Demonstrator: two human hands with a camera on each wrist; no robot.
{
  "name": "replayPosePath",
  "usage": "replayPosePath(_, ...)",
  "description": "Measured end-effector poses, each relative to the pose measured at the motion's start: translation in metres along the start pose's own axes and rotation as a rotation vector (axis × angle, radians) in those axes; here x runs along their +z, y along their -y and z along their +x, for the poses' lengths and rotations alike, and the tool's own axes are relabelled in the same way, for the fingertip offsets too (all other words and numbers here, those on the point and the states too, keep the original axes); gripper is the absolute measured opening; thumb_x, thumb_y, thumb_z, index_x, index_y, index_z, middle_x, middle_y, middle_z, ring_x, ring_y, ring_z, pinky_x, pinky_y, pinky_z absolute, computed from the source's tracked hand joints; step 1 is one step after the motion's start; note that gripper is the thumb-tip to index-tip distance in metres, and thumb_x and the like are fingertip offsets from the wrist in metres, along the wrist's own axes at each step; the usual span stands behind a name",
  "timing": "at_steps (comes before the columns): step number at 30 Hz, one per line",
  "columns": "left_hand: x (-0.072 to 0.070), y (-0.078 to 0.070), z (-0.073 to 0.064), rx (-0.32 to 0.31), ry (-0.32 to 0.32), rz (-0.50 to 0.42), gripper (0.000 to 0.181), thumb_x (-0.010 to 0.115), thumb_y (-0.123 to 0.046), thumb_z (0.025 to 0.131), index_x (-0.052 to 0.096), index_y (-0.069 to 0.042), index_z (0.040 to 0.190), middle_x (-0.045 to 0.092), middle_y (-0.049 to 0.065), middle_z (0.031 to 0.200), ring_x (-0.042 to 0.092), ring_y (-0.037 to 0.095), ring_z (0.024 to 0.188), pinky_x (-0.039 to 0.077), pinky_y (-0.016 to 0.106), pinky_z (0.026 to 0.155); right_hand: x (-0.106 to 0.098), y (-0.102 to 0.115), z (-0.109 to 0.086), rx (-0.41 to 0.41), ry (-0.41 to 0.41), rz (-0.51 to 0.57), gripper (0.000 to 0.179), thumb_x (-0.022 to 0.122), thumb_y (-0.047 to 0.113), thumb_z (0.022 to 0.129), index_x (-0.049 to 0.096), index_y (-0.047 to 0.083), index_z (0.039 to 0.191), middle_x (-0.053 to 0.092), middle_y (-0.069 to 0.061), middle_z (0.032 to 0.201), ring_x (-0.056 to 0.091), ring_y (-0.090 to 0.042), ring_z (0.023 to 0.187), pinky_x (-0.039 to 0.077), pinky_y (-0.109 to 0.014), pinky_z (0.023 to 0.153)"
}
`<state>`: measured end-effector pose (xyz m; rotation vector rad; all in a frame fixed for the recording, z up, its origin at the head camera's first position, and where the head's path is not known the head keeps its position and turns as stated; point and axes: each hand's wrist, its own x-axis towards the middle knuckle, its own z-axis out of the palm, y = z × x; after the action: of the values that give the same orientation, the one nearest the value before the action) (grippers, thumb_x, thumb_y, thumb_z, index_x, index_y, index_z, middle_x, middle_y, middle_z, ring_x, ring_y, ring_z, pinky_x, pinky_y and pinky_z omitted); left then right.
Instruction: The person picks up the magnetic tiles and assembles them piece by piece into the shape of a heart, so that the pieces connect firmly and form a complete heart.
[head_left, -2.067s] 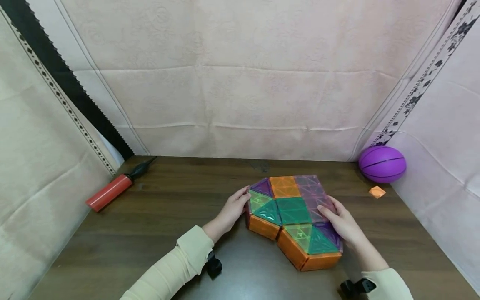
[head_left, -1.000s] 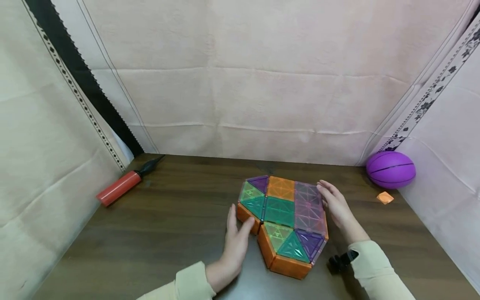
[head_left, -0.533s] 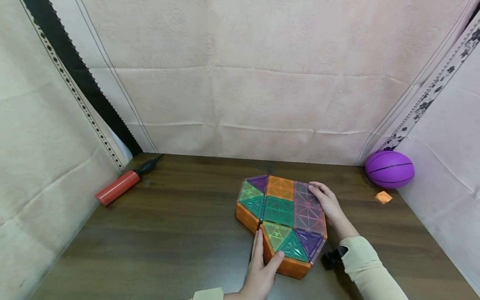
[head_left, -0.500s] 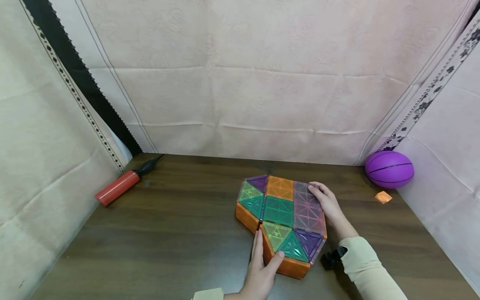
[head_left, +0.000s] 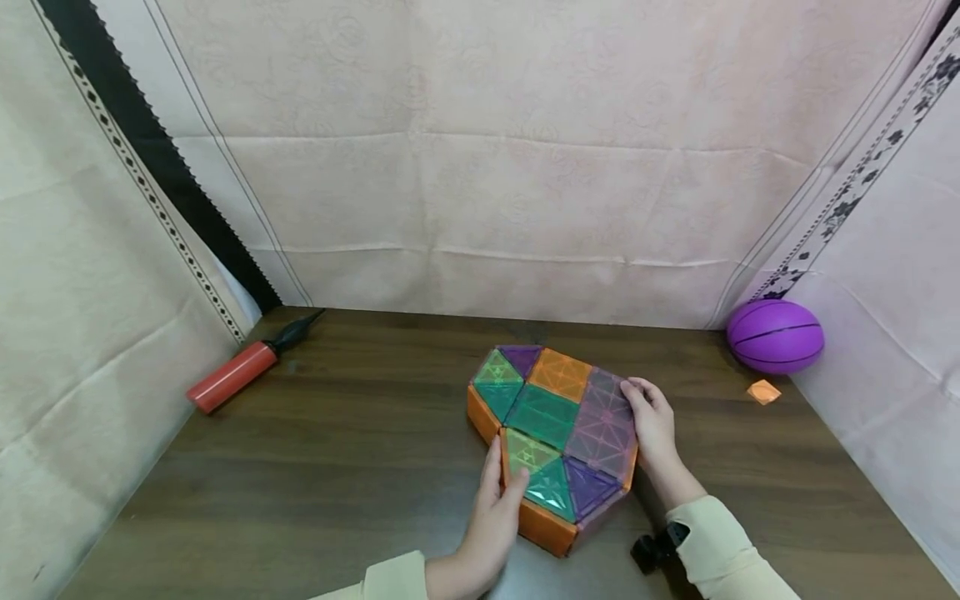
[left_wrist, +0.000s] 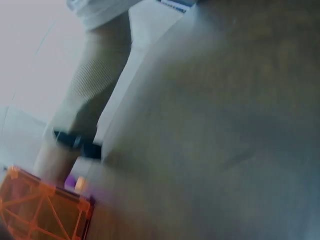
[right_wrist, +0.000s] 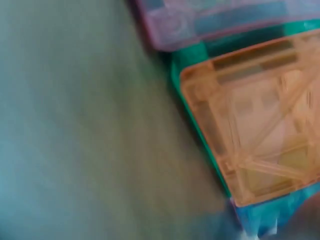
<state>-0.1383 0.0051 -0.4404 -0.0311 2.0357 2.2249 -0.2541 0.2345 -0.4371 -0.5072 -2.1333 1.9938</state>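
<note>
A flat, many-sided block built of translucent magnetic tiles [head_left: 543,412] sits on the brown table, its top made of green, purple and orange squares and triangles. My left hand [head_left: 483,525] holds its near left side, the thumb over the top edge and the fingers along the orange side wall. On the right side my right hand [head_left: 652,421] grips the edge, thumb on a pale purple tile and the other fingers mostly hidden. Close up in the right wrist view are an orange tile [right_wrist: 260,120] and green edges. An orange tile [left_wrist: 42,210] also fills the left wrist view's lower corner.
A purple ball [head_left: 775,336] lies at the back right corner, with a small orange piece [head_left: 763,392] in front of it. At the back left lies a red hand pump [head_left: 232,377] with a black end. Pale cloth walls [head_left: 487,192] enclose the table.
The tile block has turned clockwise, its near end swinging left. My left hand let go of the far left side and took hold nearer the front; my right hand shifted along the right edge.
</note>
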Motion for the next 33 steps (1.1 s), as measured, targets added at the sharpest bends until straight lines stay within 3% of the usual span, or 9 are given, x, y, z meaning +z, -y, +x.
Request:
replayPosePath(3, -0.008, -0.001, 0.010, 0.027, -0.068, -0.009, 0.061, 0.050, -0.027, 0.101, 0.024, -0.005, 0.152, 0.028, 0.020, 0.154, 0.024, 0.037, 0.141, 0.020, 0.055, 0.112, 0.005, -0.003, -0.016, -0.009, -0.060, 0.029, 0.041, 0.055, 0.032, 0.098, 0.049, 0.003, 0.126, 0.047, 0.004, 0.107, 0.046, -0.005, 0.094, 0.039, -0.015, 0.078)
replayPosePath(6, -0.018, -0.002, 0.022, 0.053, -0.142, -0.024, 0.048, 0.049, -0.023, 0.101, 0.037, -0.004, 0.144, 0.047, 0.019, 0.140, 0.044, 0.032, 0.126, 0.036, 0.046, 0.104, 0.010, -0.004, -0.035, -0.013, -0.097, 0.043, 0.041, 0.054, 0.032, 0.098, 0.047, 0.002, 0.125, 0.044, 0.003, 0.104, 0.044, -0.006, 0.089, 0.039, -0.014, 0.073)
replayPosePath(12, -0.044, -0.003, 0.044, 0.056, -0.230, -0.033, 0.035, 0.057, -0.020, 0.097, 0.057, 0.000, 0.126, 0.061, 0.012, 0.118, 0.055, 0.014, 0.099, 0.044, 0.026, 0.086, 0.016, -0.003, -0.070, 0.022, -0.099, 0.067, 0.049, 0.052, 0.032, 0.099, 0.037, -0.001, 0.131, 0.039, 0.000, 0.112, 0.040, -0.010, 0.097, 0.037, -0.015, 0.080)
replayPosePath(20, -0.079, -0.008, 0.077, 0.035, -0.193, -0.095, 0.032, 0.068, -0.015, 0.088, 0.067, 0.003, 0.114, 0.067, -0.001, 0.096, 0.059, 0.008, 0.081, 0.049, 0.023, 0.072, 0.018, -0.001, -0.112, 0.098, -0.071, 0.089, 0.060, 0.055, 0.035, 0.098, 0.030, -0.003, 0.138, 0.035, -0.008, 0.128, 0.037, -0.014, 0.111, 0.032, -0.021, 0.090)
replayPosePath(27, -0.108, -0.013, 0.107, -0.028, -0.123, -0.121, 0.020, 0.067, -0.020, 0.089, 0.073, -0.002, 0.096, 0.069, 0.000, 0.087, 0.063, 0.012, 0.073, 0.052, 0.027, 0.066, 0.022, -0.007, -0.144, 0.145, -0.029, 0.043, 0.052, 0.058, 0.031, 0.097, 0.035, -0.001, 0.130, 0.048, -0.008, 0.113, 0.047, -0.004, 0.091, 0.037, -0.020, 0.078)
replayPosePath(29, -0.113, -0.014, 0.111, -0.053, -0.120, -0.138, 0.025, 0.063, -0.025, 0.092, 0.072, -0.002, 0.098, 0.069, 0.000, 0.089, 0.064, 0.011, 0.076, 0.053, 0.027, 0.068, 0.021, -0.008, -0.147, 0.151, -0.001, 0.030, 0.043, 0.058, 0.029, 0.097, 0.039, 0.000, 0.124, 0.049, -0.004, 0.108, 0.047, -0.003, 0.090, 0.037, -0.022, 0.079)
replayPosePath(33, -0.116, -0.015, 0.109, -0.086, -0.127, -0.149, 0.041, 0.054, -0.033, 0.098, 0.064, 0.001, 0.120, 0.069, 0.004, 0.107, 0.064, 0.012, 0.093, 0.052, 0.027, 0.079, 0.016, -0.008, -0.135, 0.124, 0.030, 0.055, 0.026, 0.055, 0.024, 0.099, 0.044, 0.005, 0.113, 0.050, 0.004, 0.100, 0.048, -0.004, 0.088, 0.039, -0.024, 0.077)
